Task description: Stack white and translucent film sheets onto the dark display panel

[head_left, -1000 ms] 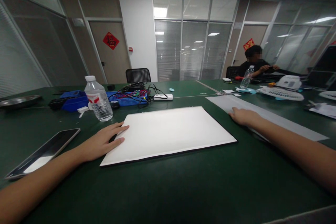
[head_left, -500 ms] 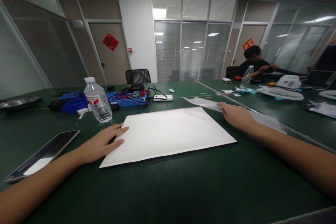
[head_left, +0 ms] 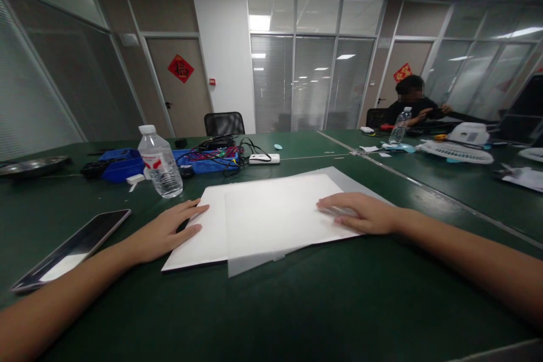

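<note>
A white board [head_left: 207, 240] with a dark underside lies flat on the green table [head_left: 297, 305] in front of me. A thin translucent sheet [head_left: 271, 220] lies over most of it, overhanging the near edge. My left hand [head_left: 163, 232] rests flat on the board's left edge, fingers stretched out. My right hand [head_left: 360, 213] lies flat on the sheet near its right side, fingers extended, pressing it down.
A water bottle [head_left: 159, 161] stands behind my left hand. A phone [head_left: 70, 249] lies at the left. Blue trays [head_left: 123, 164] with cables sit further back. Another person [head_left: 413, 104] sits at the far right, with a bottle and white devices [head_left: 456, 151] on the adjoining table.
My right hand has dragged the translucent sheet from the right of the board leftwards onto it. The left hand has stayed on the board's edge.
</note>
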A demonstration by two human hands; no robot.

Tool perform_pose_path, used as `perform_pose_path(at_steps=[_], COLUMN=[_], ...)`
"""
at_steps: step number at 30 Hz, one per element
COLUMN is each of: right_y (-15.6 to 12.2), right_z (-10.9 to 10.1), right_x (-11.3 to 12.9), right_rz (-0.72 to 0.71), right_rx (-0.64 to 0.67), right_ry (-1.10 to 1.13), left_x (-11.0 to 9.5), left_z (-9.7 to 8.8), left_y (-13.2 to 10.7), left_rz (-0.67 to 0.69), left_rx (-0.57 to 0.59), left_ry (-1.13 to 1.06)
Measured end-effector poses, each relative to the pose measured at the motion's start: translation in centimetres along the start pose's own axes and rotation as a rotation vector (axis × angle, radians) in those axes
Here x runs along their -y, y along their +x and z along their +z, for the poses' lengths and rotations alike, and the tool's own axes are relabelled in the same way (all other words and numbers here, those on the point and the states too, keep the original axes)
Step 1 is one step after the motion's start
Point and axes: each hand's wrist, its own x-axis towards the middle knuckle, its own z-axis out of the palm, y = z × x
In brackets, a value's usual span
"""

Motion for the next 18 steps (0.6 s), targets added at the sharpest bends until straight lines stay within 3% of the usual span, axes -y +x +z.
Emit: perform_pose_path(at_steps=[4,8,12,18], right_y=[-0.4,-1.1,-1.5,-0.7], right_z=[-0.4,-0.7,-0.9,-0.5], right_x=[-3.2,-6.3,-7.1,-4.9], right_rz=[0.338,0.692,0.813,0.885], right_rx=[-0.152,-0.098,-0.023,-0.003], right_ry=[-0.150,-0.316,-0.342,-0.416], left_x=[-0.2,-0.2,0.0,0.2], left_z=[-0.2,-0.1,0.0,0.1], left_y=[0.0,0.1,0.2,0.1], left_rz=[0.011,0.001,0.003,0.009], left_rx=[-0.006,-0.010,-0.005,-0.013], left_ry=[0.005,0.011,0.006,0.000])
